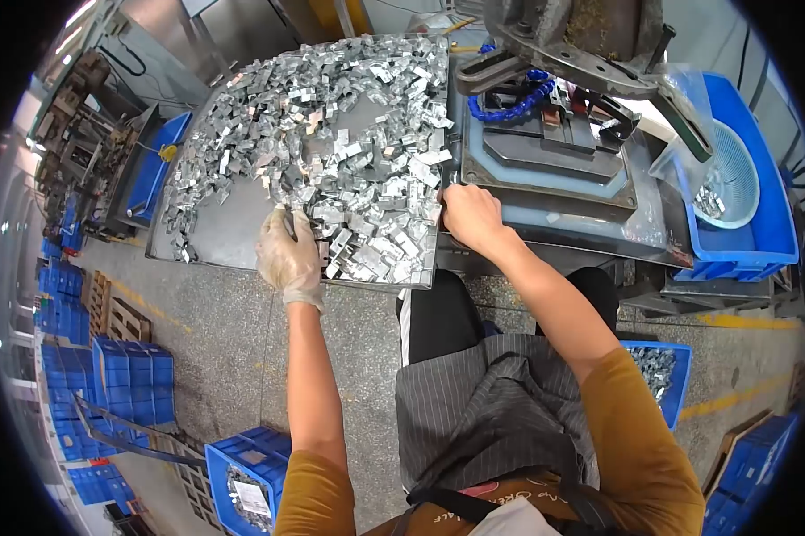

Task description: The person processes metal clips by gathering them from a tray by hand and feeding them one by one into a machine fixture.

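Note:
My left hand (289, 255), in a thin whitish glove, is at the near edge of a heap of small silvery metal parts (375, 170). Its fingers are curled together around what looks like a small metal part, mostly hidden by the glove. The heap is spread over a metal tray table (224, 223). My bare right hand (472, 213) is closed at the tray's right rim, beside the press bed (545, 192). Whatever its fingertips hold, if anything, is hidden.
A press machine head (581, 45) overhangs a die with a blue coiled hose (514, 112). At the right, a blue bin (750, 246) holds a pale basket (733, 179) with some parts. More blue crates (134, 384) stand on the floor.

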Motion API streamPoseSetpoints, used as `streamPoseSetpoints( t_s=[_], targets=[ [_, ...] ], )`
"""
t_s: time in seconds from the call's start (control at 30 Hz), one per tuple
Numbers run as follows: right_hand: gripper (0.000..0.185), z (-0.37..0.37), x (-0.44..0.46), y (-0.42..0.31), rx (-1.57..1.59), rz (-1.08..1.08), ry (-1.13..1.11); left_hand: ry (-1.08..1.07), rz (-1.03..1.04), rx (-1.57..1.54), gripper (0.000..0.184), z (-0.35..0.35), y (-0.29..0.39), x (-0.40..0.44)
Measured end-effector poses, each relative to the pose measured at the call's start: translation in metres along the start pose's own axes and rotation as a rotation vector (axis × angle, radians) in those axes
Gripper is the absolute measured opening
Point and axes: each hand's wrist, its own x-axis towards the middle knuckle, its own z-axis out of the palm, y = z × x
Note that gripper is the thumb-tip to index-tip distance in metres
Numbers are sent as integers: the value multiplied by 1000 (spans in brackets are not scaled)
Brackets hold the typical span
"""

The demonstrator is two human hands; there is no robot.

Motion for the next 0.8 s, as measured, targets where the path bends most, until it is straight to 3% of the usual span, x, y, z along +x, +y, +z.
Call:
streamPoseSetpoints(
  t_s=[0.33, 0.8],
  targets=[
    [12, -11, -14, 11, -103, -137, 70, -33, -16, -2, 41, -10, 8, 0],
    [16, -5, 4, -5, 3, 9, 9, -22, -55, -17, 40, -2, 4, 1]
  ],
)
